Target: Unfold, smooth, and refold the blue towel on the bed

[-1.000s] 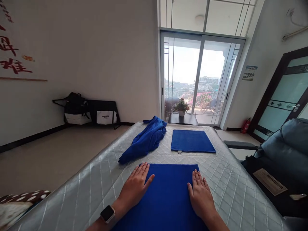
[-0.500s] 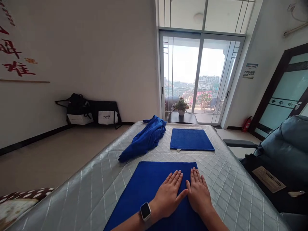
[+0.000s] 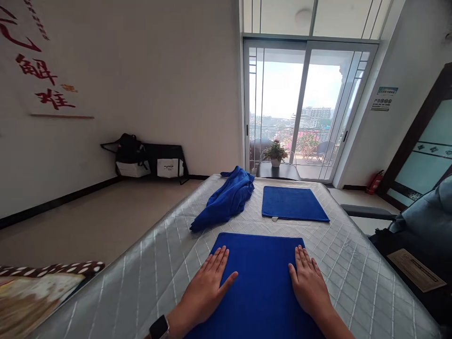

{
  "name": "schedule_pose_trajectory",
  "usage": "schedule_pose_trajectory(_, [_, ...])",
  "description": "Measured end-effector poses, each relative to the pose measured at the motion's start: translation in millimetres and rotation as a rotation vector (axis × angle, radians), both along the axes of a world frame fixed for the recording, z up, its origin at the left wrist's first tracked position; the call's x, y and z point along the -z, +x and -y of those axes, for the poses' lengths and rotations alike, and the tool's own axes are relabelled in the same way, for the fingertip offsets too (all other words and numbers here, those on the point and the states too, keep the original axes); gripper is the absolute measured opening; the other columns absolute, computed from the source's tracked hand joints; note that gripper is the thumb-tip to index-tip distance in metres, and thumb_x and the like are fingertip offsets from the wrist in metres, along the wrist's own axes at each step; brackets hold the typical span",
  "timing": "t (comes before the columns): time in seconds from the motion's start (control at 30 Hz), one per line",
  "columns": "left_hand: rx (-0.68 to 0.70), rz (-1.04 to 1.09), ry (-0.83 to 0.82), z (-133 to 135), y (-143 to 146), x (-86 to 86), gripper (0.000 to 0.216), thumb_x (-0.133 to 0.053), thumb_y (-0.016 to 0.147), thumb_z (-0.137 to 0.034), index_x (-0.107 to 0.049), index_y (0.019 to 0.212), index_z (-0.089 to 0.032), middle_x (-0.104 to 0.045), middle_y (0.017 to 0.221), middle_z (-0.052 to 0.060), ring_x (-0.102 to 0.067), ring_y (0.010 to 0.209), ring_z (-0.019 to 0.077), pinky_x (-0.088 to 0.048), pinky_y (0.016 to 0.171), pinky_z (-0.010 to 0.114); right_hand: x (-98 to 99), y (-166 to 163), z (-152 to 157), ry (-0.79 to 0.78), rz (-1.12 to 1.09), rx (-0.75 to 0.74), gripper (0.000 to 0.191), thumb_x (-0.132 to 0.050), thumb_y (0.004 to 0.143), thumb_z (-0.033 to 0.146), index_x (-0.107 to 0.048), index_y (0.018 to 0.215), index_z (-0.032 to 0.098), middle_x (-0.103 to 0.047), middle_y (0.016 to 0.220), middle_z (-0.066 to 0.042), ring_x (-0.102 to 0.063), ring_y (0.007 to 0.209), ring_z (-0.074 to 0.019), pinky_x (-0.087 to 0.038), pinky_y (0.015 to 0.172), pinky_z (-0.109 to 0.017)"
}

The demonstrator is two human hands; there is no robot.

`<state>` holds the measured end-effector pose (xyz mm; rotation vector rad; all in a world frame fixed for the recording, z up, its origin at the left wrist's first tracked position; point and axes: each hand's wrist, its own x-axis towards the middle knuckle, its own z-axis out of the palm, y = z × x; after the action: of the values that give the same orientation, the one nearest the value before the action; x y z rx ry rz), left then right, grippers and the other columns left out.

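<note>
A blue towel (image 3: 261, 282) is spread flat on the silver quilted mattress (image 3: 141, 268) right in front of me; its near end runs out of the picture. My left hand (image 3: 208, 282) lies flat along its left edge, fingers stretched and thumb apart. On the opposite edge rests my right hand (image 3: 310, 280), also flat with its fingers out. Neither hand grips anything. Farther up the mattress, a second blue towel (image 3: 294, 203) lies folded in a neat rectangle with a small white tag. Beside it to the left is a crumpled blue towel (image 3: 228, 200).
A potted plant (image 3: 275, 153) stands on a dark chair beyond the mattress, before the sliding glass doors (image 3: 307, 108). A dark armchair (image 3: 423, 221) is at the right. Bags (image 3: 130, 150) sit by the left wall, and a patterned blanket (image 3: 38, 292) is at lower left.
My hands have moved apart on the towel: the left has slid to its left edge, while the right stays near the right edge. The camera view has turned slightly left.
</note>
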<state>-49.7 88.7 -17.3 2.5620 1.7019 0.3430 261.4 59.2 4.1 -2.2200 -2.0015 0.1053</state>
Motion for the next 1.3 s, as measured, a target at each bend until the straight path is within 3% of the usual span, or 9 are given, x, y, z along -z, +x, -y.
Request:
schedule_pose_trajectory(0.37, [-0.012, 0.081, 0.072, -0.9, -2.7, 6.5, 0.075, -0.031, 0.098, -0.062, -0.014, 0.154, -0.016, -0.025, 0.161, 0.011, -0.025, 0.148, 0.0276, -0.028, 0.12, 0.048, 10.8, 2.7, -3.7, 0.046, 0.063, -0.013, 0.066, -0.015, 0.098, 0.042, -0.023, 0.154, 0.008, -0.022, 0.162, -0.007, -0.015, 0.15, -0.0168, -0.015, 0.122, -0.04])
schedule_pose_trajectory(0.67, [-0.016, 0.122, 0.1, -0.3, -1.4, 5.5, 0.075, -0.03, 0.097, -0.064, -0.022, 0.154, -0.016, -0.029, 0.16, 0.012, -0.027, 0.147, 0.0281, -0.029, 0.119, 0.048, -2.9, -3.0, 13.9, 0.072, 0.164, -0.061, 0.065, -0.021, 0.098, 0.044, -0.029, 0.152, 0.009, -0.024, 0.161, -0.008, -0.015, 0.15, -0.0212, -0.012, 0.123, -0.045])
schedule_pose_trajectory(0.97, [-0.028, 0.11, 0.095, 0.0, -0.7, 6.8, 0.075, -0.028, 0.097, -0.064, -0.024, 0.154, -0.015, -0.032, 0.159, 0.011, -0.029, 0.147, 0.0269, -0.031, 0.118, 0.047, 22.9, 8.9, 42.6, -0.145, 0.064, -0.005, 0.07, -0.02, 0.098, 0.051, -0.017, 0.155, 0.01, -0.014, 0.162, -0.007, -0.013, 0.149, -0.0219, -0.018, 0.121, -0.045])
schedule_pose_trajectory(1.1, [-0.054, 0.055, 0.063, -0.4, 1.9, 1.4, 0.078, -0.026, 0.096, -0.066, -0.026, 0.153, -0.013, -0.028, 0.16, 0.011, -0.03, 0.146, 0.0267, -0.032, 0.118, 0.046, 14.8, 2.7, 41.2, -0.173, 0.091, 0.011, 0.069, -0.018, 0.098, 0.048, -0.016, 0.155, 0.01, -0.011, 0.162, -0.005, -0.01, 0.149, -0.021, -0.015, 0.122, -0.045])
schedule_pose_trajectory(1.3, [-0.172, -0.02, 0.152, -1.8, 0.0, -8.9, 0.084, -0.031, 0.094, -0.069, -0.037, 0.148, -0.006, -0.036, 0.155, 0.019, -0.035, 0.143, 0.0314, -0.033, 0.117, 0.05, -3.2, -6.0, 45.7, -0.229, 0.09, 0.025, 0.068, -0.016, 0.098, 0.049, -0.014, 0.154, 0.011, -0.007, 0.162, -0.003, -0.007, 0.149, -0.0196, -0.013, 0.122, -0.042])
